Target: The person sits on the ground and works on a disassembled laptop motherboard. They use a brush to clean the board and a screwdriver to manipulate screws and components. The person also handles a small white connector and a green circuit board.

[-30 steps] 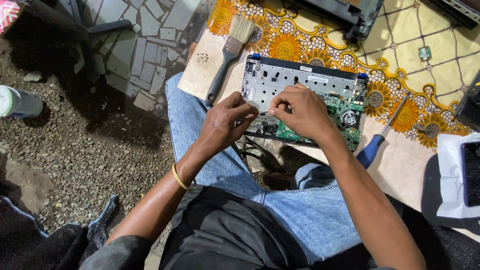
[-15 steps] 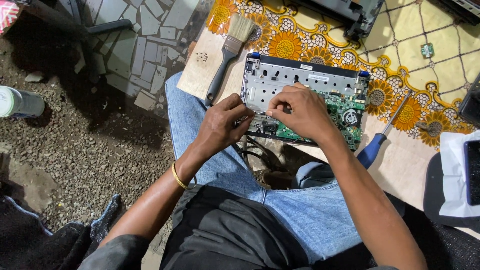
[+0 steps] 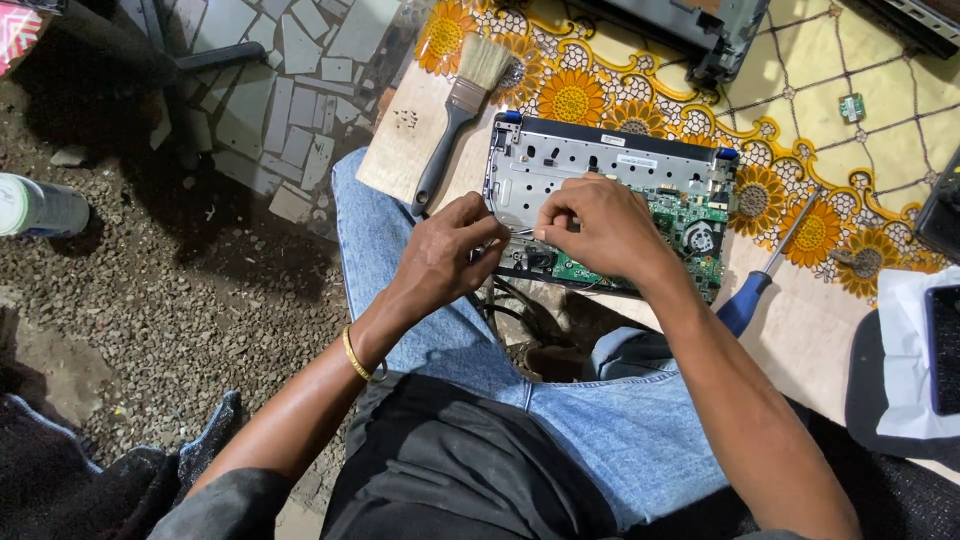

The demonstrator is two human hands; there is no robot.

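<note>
A single head-worn camera looks steeply down, close over the person's lap and the table edge (image 3: 800,340); gravel ground (image 3: 170,300) fills the left.

Matt grey metal chassis (image 3: 600,165), glossy green circuit board (image 3: 680,215). Brush (image 3: 455,120): pale bristles, dark matt plastic handle. Screwdriver (image 3: 765,275): shiny steel shaft, blue plastic grip. Patterned cloth (image 3: 800,110), rough gravel (image 3: 150,310).
</note>
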